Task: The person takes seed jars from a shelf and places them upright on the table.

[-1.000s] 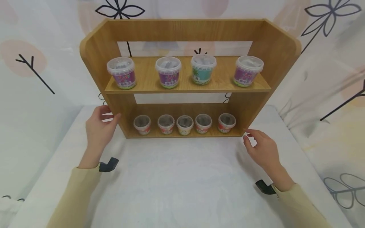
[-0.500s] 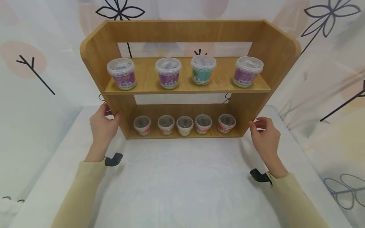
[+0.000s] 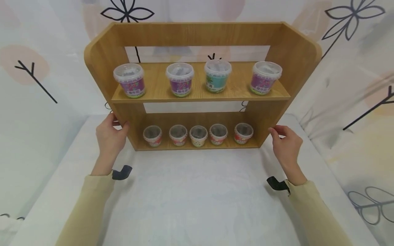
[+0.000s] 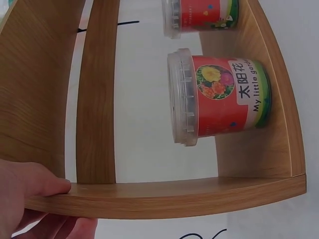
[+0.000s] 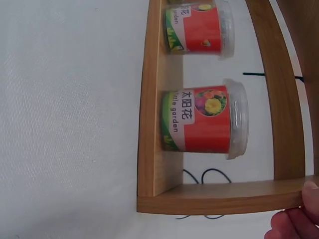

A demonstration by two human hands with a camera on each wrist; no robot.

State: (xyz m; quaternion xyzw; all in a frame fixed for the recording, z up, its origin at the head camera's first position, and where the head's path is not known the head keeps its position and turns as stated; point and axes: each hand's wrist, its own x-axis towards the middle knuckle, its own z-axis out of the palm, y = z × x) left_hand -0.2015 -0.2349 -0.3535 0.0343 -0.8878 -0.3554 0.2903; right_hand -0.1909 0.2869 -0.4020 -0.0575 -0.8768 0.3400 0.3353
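Note:
A two-tier wooden shelf stands at the back of the table. My left hand grips the front edge of its left side panel below the upper board. In the left wrist view, the thumb lies on the inner face while the other fingers curl round the outside. On the opposite panel my right hand pinches the edge, thumb inside and curled fingers outside. Red-labelled lidded cups with flower pictures are on the lower tier, near each hand.
The upper board carries purple-labelled tubs and a teal tub. Several smaller cups, one cream-coloured cup among them, line the lower board. A patterned cloth hangs behind, and a white table surface spreads in front.
My right hand has risen from the shelf's lower right corner to grip the side panel's edge. The left hand has shifted slightly inward on its panel. The cups keep their places.

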